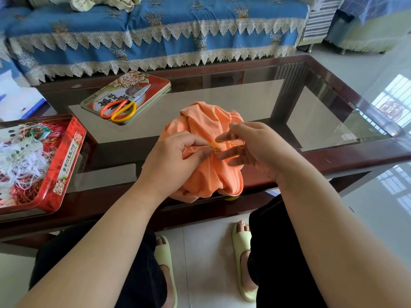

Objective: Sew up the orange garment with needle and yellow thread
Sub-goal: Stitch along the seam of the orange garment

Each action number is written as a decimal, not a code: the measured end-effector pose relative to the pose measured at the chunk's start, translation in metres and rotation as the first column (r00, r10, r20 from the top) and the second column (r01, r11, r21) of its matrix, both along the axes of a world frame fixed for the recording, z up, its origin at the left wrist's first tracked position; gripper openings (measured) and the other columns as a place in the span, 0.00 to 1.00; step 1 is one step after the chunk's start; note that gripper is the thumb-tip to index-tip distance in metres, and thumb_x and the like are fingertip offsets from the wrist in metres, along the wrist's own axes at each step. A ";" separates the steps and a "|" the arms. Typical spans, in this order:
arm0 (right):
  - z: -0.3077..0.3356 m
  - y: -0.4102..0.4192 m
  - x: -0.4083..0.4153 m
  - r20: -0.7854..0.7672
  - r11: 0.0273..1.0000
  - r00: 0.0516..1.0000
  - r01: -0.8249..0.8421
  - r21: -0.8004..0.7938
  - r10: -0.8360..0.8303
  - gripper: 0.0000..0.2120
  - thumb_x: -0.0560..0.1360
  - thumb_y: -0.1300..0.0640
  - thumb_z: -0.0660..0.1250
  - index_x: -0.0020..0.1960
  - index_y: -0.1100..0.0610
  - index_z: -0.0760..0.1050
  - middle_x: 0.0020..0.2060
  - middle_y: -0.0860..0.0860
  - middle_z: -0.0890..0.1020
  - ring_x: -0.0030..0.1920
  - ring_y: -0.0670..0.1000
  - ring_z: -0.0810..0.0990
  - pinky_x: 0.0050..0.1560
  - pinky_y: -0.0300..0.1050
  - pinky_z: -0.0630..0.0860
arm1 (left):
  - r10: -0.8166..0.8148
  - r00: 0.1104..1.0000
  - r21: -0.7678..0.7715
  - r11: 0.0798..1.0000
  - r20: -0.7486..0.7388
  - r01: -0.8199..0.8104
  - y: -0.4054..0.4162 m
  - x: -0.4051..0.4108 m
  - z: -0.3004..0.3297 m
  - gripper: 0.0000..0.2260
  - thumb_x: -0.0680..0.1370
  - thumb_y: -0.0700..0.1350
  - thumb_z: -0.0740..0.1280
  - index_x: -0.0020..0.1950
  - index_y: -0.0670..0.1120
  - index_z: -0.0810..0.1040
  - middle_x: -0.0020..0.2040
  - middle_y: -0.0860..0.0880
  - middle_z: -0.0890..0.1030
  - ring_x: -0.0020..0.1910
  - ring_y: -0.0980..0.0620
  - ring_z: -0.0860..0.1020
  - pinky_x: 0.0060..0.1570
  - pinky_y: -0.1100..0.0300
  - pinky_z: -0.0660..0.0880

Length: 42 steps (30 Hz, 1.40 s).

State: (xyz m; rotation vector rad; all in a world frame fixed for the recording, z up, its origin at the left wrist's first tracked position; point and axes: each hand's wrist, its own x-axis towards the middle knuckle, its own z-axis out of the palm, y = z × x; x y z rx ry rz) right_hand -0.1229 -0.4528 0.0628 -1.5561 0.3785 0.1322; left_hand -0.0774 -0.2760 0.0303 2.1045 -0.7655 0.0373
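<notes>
Orange garment [209, 138] bunched under both hands: left grip [178, 156] pinches fabric, right grip [251, 147] pinches yellow thread [216, 146].

Tin lid [155, 84] under scissors: large Chinese characters, partly covered, not legible. Red tin [66, 167] side label: a line of Chinese characters, too small to read reliably. No numbers or brands readable.
</notes>
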 end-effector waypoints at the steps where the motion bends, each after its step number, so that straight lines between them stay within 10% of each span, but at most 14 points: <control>1: 0.000 0.001 0.001 0.028 1.000 1.000 0.006 0.004 -0.006 0.14 0.83 0.54 0.56 0.53 0.63 0.76 0.54 0.56 0.79 0.37 0.52 0.83 0.37 0.44 0.81 | -0.001 1.000 0.000 1.000 -0.013 0.001 0.000 0.000 0.000 0.06 0.73 0.58 0.67 0.48 0.61 0.80 0.47 0.64 0.80 0.51 0.59 0.78 0.49 0.60 0.75; 25: 0.006 -0.005 -0.003 0.167 0.995 0.985 -0.056 0.080 0.042 0.11 0.83 0.53 0.54 0.49 0.60 0.69 0.43 0.60 0.85 0.44 0.57 0.86 0.44 0.47 0.82 | -0.010 1.000 0.179 0.984 0.004 0.009 0.002 -0.005 0.007 0.10 0.75 0.57 0.68 0.51 0.54 0.82 0.44 0.65 0.77 0.49 0.58 0.78 0.49 0.51 0.78; 30: 0.004 0.003 -0.001 0.263 0.990 0.961 -0.114 0.088 0.087 0.11 0.83 0.54 0.53 0.46 0.58 0.69 0.44 0.60 0.85 0.46 0.59 0.85 0.45 0.48 0.83 | 0.026 0.990 0.219 0.976 -0.137 0.004 -0.002 -0.005 0.006 0.07 0.75 0.57 0.69 0.49 0.57 0.80 0.45 0.62 0.80 0.48 0.60 0.78 0.46 0.62 0.76; 33: 0.002 0.009 0.001 0.403 0.986 0.901 -0.128 -0.108 0.161 0.11 0.84 0.56 0.52 0.45 0.59 0.66 0.42 0.58 0.85 0.41 0.58 0.85 0.40 0.49 0.82 | 0.015 0.973 0.294 0.954 -0.229 0.054 -0.006 -0.007 0.004 0.06 0.76 0.56 0.69 0.47 0.56 0.79 0.40 0.66 0.74 0.43 0.68 0.74 0.38 0.77 0.66; 42: 0.016 0.026 0.031 0.491 0.629 0.765 0.149 -0.763 0.415 0.09 0.83 0.51 0.53 0.46 0.53 0.64 0.40 0.43 0.84 0.29 0.40 0.76 0.36 0.44 0.72 | -0.141 0.907 0.184 0.956 -0.398 0.230 -0.008 -0.006 0.006 0.05 0.77 0.49 0.69 0.42 0.51 0.81 0.40 0.59 0.80 0.43 0.70 0.75 0.40 0.79 0.67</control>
